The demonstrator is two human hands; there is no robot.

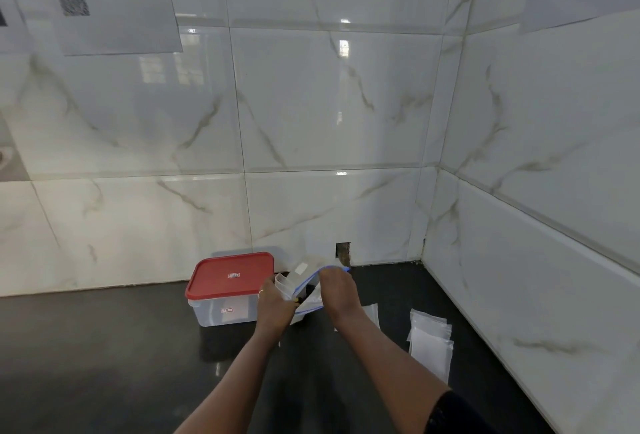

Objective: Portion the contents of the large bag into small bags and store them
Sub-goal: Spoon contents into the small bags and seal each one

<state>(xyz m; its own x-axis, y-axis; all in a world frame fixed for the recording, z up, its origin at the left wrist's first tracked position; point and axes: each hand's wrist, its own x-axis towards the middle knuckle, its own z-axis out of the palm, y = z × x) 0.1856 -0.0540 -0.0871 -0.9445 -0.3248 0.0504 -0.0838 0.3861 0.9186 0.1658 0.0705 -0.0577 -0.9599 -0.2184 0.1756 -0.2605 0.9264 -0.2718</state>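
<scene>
Both my hands hold a large clear bag (304, 277) with a blue zip strip above the dark counter. My left hand (273, 305) grips its left side, together with a small clear bag (284, 286). My right hand (337, 289) pinches the blue-edged top rim on the right. What is inside the large bag is hard to make out; a dark patch shows between my hands. Small empty clear bags (431, 340) lie in a loose stack on the counter to the right. One more small bag (372, 315) lies partly hidden behind my right wrist.
A clear plastic box with a shut red lid (230, 276) stands just left of my hands, against the tiled wall. The black counter (104, 347) ends at marble-look walls behind and on the right. Paper sheets (114, 0) hang on the wall.
</scene>
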